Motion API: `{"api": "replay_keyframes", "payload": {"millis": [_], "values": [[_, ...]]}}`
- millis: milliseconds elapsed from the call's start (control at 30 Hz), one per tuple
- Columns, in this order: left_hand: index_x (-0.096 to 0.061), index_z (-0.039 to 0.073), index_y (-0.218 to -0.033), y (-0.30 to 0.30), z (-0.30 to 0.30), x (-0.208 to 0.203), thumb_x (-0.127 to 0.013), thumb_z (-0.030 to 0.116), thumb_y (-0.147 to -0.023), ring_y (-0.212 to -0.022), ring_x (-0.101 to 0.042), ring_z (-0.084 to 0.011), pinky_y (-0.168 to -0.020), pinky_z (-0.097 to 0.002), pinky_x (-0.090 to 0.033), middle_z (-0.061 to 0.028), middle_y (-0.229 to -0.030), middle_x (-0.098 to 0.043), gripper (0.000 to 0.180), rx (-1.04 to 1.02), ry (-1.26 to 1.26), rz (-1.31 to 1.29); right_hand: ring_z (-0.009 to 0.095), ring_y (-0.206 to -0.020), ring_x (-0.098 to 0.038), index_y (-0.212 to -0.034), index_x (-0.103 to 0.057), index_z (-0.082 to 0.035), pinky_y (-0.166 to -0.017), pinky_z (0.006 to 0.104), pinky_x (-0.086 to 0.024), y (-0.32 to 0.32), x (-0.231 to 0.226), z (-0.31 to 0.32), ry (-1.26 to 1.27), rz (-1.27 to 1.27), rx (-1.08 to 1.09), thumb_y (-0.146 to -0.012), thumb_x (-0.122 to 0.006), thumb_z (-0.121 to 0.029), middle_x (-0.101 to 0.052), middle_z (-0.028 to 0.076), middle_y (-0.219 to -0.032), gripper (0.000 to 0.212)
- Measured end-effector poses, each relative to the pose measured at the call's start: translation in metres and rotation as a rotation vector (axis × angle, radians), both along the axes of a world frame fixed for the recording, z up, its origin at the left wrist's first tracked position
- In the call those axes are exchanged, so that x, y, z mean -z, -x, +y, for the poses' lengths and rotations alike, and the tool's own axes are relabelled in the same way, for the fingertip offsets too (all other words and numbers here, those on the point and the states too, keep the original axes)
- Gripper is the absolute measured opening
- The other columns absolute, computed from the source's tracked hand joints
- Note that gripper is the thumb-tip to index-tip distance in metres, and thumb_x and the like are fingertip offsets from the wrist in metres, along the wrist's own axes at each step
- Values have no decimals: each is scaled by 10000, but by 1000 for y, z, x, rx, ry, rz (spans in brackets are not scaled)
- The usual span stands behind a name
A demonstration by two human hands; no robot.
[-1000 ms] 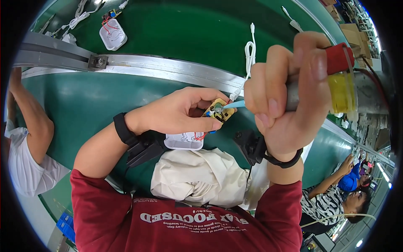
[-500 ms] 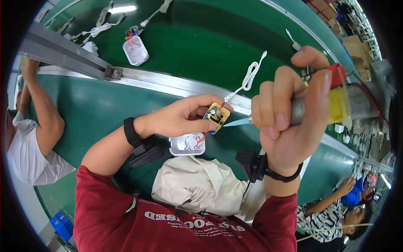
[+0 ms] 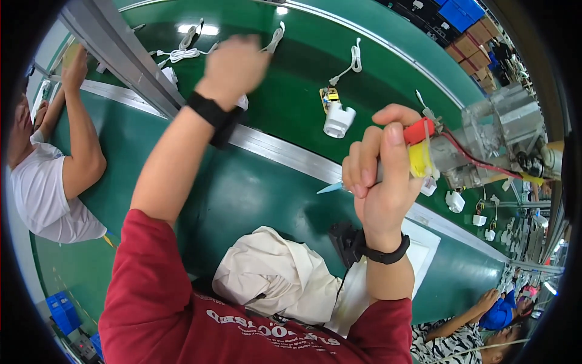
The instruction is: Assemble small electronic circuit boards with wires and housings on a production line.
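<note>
My left hand (image 3: 233, 70) is stretched out over the green belt at the far side, smeared by motion. Close by it lie a white cable (image 3: 274, 39) and a white plastic housing (image 3: 243, 102), mostly hidden behind my wrist; whether I touch either cannot be told. In my right hand (image 3: 382, 173) is a grey dispensing gun (image 3: 445, 156) with a red switch, yellow tape and a pale blue tapered nozzle (image 3: 330, 188) pointing left. Beyond the nozzle, on the belt, sits a white housing (image 3: 339, 121) with a small circuit board (image 3: 329, 97) and a coiled white cable (image 3: 355, 59).
A metal post (image 3: 121, 51) slants across the upper left, and a metal rail (image 3: 285, 151) divides belt from bench. Cream cloth (image 3: 273, 267) lies before me. More white housings (image 3: 454, 201) line the right. Co-workers (image 3: 54, 188) sit at both sides.
My left hand has let go of the circuit board and swung out over the belt. The board and its housing have left the bench; a similar set now sits on the belt.
</note>
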State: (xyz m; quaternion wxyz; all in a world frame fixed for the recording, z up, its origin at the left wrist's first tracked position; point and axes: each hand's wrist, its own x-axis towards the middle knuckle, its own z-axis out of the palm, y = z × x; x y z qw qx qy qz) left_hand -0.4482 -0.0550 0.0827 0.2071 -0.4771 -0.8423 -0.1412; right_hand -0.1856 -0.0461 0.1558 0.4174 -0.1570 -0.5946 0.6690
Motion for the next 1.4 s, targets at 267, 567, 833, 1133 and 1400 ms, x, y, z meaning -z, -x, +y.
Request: {"api": "replay_keyframes", "payload": {"millis": [267, 567, 833, 1133, 1400], "values": [[-499, -49, -1242, 41, -46, 1, -568, 269, -949, -815, -643, -169, -677, -284, -550, -84, -951, -605, 438, 229, -36, -1316, 63, -383, -279, -1090, -452, -37, -366, 233, -245, 7, -1, -5, -16, 6, 2, -1011, -426, -275, -335, -13, -527, 252], [-508, -42, -1200, -59, -101, -2, -604, 162, -931, -855, -644, -146, -722, -251, -554, -92, -1055, -615, 351, 456, 40, -2016, 62, -376, -263, -1078, -470, -35, -363, 231, -229, 4, -3, -9, 16, -13, 65, -1012, -425, -304, -324, -16, -515, 281], [-500, 4, -1182, -121, -93, 32, -655, 84, -889, -817, -608, -91, -627, -209, -479, -51, -1051, -582, 341, 752, 175, -1932, 62, -374, -254, -1061, -477, -59, -359, 229, -215, 6, 7, 2, -29, 54, 86, -1012, -397, -327, -318, -20, -509, 284], [-489, 27, -1179, -117, -91, 46, -664, 50, -879, -887, -601, -88, -682, -217, -501, -33, -1061, -548, 348, 917, 200, -2105, 67, -362, -259, -992, -447, -99, -349, 232, -210, 9, 22, -2, -40, 57, -4, -1007, -403, -305, -325, -22, -501, 212], [-486, 35, -1211, -116, -90, 50, -664, 46, -880, -908, -595, -91, -708, -226, -507, -27, -1071, -544, 376, 934, 176, -2124, 73, -356, -278, -945, -394, -130, -346, 232, -213, 10, 29, -2, -9, 71, -59, -1009, -395, -293, -338, -16, -500, 175]]}}
